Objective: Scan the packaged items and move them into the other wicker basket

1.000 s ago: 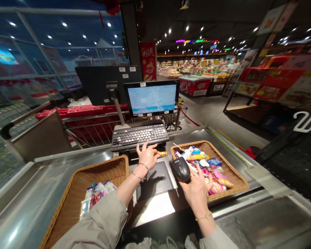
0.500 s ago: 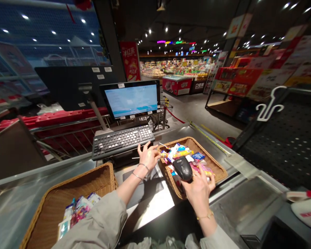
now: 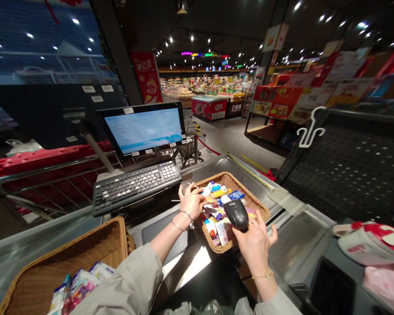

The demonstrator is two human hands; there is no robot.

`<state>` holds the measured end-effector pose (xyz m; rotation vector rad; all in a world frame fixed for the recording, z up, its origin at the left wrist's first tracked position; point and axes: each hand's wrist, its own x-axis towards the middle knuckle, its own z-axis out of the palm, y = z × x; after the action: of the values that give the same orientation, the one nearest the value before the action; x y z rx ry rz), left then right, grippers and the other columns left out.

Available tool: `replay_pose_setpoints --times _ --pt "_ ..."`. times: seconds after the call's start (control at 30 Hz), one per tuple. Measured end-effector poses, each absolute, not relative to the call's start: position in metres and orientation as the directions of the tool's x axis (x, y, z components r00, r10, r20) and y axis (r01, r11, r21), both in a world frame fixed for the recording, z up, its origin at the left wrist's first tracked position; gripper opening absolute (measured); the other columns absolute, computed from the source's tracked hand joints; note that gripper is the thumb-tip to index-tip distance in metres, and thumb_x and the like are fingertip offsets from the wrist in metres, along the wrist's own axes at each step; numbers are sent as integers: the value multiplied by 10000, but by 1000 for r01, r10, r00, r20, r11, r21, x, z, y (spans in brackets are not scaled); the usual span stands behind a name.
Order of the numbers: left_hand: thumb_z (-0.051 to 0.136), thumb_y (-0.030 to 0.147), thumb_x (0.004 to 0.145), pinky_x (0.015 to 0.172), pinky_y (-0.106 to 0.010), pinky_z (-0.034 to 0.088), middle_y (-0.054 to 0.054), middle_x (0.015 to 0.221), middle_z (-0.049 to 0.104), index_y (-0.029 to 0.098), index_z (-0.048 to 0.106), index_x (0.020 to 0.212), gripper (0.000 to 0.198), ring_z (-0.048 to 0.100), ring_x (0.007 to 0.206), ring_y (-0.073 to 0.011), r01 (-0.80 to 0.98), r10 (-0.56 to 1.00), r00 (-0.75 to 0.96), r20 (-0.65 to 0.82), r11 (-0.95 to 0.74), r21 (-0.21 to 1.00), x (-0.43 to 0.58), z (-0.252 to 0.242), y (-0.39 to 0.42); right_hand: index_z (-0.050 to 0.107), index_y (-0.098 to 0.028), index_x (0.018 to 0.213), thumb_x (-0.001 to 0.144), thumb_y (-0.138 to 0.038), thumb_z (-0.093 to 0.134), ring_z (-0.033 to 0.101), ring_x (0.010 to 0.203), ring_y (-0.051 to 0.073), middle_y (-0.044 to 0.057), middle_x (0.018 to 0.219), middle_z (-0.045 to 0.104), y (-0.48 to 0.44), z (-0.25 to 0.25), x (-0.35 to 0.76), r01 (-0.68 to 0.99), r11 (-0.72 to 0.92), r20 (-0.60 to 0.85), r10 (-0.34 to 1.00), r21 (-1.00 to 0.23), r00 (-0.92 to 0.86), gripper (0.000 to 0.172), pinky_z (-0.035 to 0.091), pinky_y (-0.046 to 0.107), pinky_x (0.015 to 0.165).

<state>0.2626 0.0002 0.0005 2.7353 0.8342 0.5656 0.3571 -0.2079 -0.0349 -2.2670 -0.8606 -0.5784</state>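
My right hand grips a black barcode scanner held just above the near rim of the right wicker basket. That basket is full of small colourful snack packets. My left hand reaches into the basket's left side, fingers curled among the packets; what it holds, if anything, I cannot make out. A second wicker basket at the lower left holds several packets.
A black keyboard and a lit till screen stand behind the baskets on a steel checkout counter. A dark perforated rack stands on the right, a red and white bag below it. Shop aisles lie beyond.
The view has swung right. My left hand moved from near the keyboard into the right basket, carrying an orange packet with it. My right hand kept the scanner over the basket.
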Motion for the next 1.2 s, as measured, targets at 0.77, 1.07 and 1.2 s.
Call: replay_pose_setpoints --times 0.77,1.07,1.2 --pt "498 405 913 1119 -670 152 -1 1372 575 351 590 1250 354 350 1376 -314 421 545 795 265 -811 406 338 -23 -46 685 -234 750 822 -513 507 531 1179 315 63 981 737 -239 -34 380 614 -654 546 347 -441 762 339 108 568 1076" --pt "461 506 908 1122 -687 78 -39 1522 384 330 440 1392 516 137 1468 -321 484 564 771 296 -821 303 304 -15 -31 694 -219 807 803 -465 541 500 1236 306 76 1021 729 -220 -37 373 674 -610 551 421 -417 721 290 93 564 1088" --pt "438 508 915 1132 -681 24 -49 1539 351 326 396 1423 541 131 1471 -310 535 603 740 297 -796 284 274 -11 -23 699 -215 849 812 -469 525 505 1223 301 85 1029 726 -200 -32 360 727 -555 553 484 -404 678 310 110 552 1083"
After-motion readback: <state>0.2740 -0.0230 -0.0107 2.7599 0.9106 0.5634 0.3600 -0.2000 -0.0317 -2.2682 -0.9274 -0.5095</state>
